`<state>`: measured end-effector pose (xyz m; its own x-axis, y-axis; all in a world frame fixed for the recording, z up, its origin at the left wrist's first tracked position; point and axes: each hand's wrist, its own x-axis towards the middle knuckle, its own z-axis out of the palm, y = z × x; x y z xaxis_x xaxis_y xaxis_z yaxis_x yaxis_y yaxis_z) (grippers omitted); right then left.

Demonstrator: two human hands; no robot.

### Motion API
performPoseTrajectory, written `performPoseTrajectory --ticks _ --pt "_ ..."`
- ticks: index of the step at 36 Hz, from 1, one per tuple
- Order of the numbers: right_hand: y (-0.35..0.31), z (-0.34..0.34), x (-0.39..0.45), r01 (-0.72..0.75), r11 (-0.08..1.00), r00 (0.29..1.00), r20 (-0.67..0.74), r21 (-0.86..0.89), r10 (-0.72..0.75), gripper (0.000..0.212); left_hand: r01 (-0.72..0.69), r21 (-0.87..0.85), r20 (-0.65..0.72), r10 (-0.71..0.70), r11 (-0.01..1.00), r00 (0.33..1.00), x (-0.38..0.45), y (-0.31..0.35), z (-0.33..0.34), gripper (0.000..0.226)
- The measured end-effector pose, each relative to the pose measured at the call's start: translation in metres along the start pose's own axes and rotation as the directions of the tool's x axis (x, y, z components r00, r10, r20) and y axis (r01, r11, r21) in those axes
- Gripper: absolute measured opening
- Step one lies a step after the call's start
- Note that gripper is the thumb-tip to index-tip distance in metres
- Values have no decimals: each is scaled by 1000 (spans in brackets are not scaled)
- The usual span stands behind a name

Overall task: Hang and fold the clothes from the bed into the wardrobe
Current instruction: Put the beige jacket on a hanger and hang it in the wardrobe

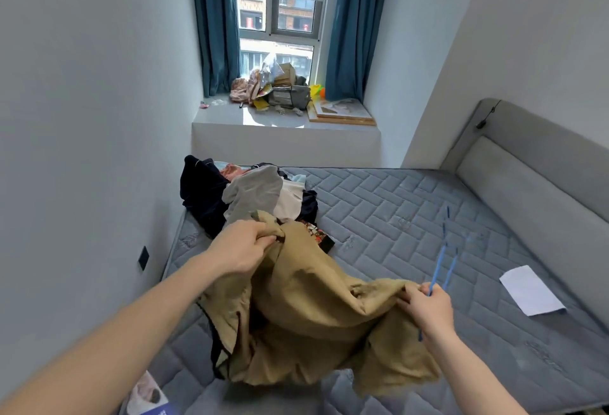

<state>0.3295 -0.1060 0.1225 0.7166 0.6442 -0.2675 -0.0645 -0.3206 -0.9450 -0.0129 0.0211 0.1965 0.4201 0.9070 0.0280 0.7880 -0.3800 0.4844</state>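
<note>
At the far left, a dark socket (143,258) is set low in the wall, and a printed packet (148,395) lies at the mattress's near corner. The left hand (242,246) is closed on one bunched edge of a tan garment (316,319), its fingers curled into the cloth. The garment is held up between both hands and hangs in folds over the mattress (412,217). Behind the left hand, a pile (250,195) of dark, grey and white clothes is heaped at the far left corner of the mattress, against the wall. Beyond it, a sill (283,118) under the window is cluttered with bags and boxes, flanked by teal curtains (217,19). The right hand (425,307) is closed on the garment's other edge, and a blue hanger (443,259) is pinched in the same hand, its thin wires slanting up and away. Further right, a white sheet of paper (530,289) lies flat on the mattress, near the grey padded headboard (534,177).
</note>
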Motion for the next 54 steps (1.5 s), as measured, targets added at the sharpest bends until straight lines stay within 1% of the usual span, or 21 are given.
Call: performPoseTrajectory --ticks 3,5,7,9,13,15,17,18,20,22,24,26,29,31,34,37,39,42,45,48,54 --pt "0 13 -12 49 999 991 122 -16 -47 45 -182 -43 40 183 982 982 2 24 -21 23" --pt "-8 25 -23 114 993 970 216 -21 -107 41 -287 -66 119 293 956 949 4 42 -26 23" --pt "-21 36 -33 222 974 926 323 -49 -195 37 -398 -64 200 402 915 894 5 61 -24 20" --pt "-35 44 -41 307 952 851 450 -11 -270 38 -480 -64 233 480 875 845 7 77 -21 19" --pt "-59 56 -54 409 909 688 627 80 -365 47 -538 -113 237 549 835 802 13 98 -18 18" --pt "-68 59 -58 462 884 636 667 73 -388 40 -552 -138 232 569 822 789 16 103 -20 19" --pt "-73 59 -59 491 870 614 690 45 -382 27 -558 -158 210 580 814 787 18 103 -23 21" --pt "-74 58 -58 489 872 621 694 22 -366 22 -548 -174 196 574 818 795 19 100 -25 20" --pt "-76 57 -55 447 894 686 653 -31 -321 30 -499 -192 148 527 845 837 20 88 -26 20" --pt "-77 57 -53 388 921 753 585 -23 -303 39 -431 -188 38 445 883 895 22 69 -19 35" --pt "-79 59 -53 375 927 777 541 9 -320 39 -331 -189 -34 330 924 943 19 48 -4 46" --pt "-80 61 -54 399 916 779 516 28 -355 37 -205 -221 18 214 954 977 9 25 19 47" --pt "-80 62 -53 428 903 781 489 31 -387 35 -36 -208 191 77 977 979 -12 -9 58 43" --pt "-82 61 -54 442 897 785 475 20 -398 35 69 -174 206 -32 982 978 -21 -28 82 28" --pt "-85 56 -51 456 890 794 454 -2 -405 35 272 -339 160 -229 901 960 -24 -47 104 13" --pt "-84 49 -45 453 891 815 410 -11 -409 34 417 -566 217 -359 712 908 -19 -55 102 16" --pt "-82 45 -39 463 885 829 381 -56 -409 36 418 -608 196 -383 675 903 -12 -56 92 20" --pt "-77 37 -30 462 872 857 333 -161 -393 39 327 -545 111 -320 772 941 3 -55 65 25" --pt "-70 29 -22 451 854 881 282 -261 -379 42 207 -418 -32 -242 884 970 16 -43 23 43" --pt "-62 22 -18 409 849 907 254 -335 -337 43 70 -320 -158 -126 945 979 25 -22 -15 46" --pt "-58 16 -15 368 831 920 293 -417 -261 49 -100 -289 -196 43 952 980 39 21 -58 60"
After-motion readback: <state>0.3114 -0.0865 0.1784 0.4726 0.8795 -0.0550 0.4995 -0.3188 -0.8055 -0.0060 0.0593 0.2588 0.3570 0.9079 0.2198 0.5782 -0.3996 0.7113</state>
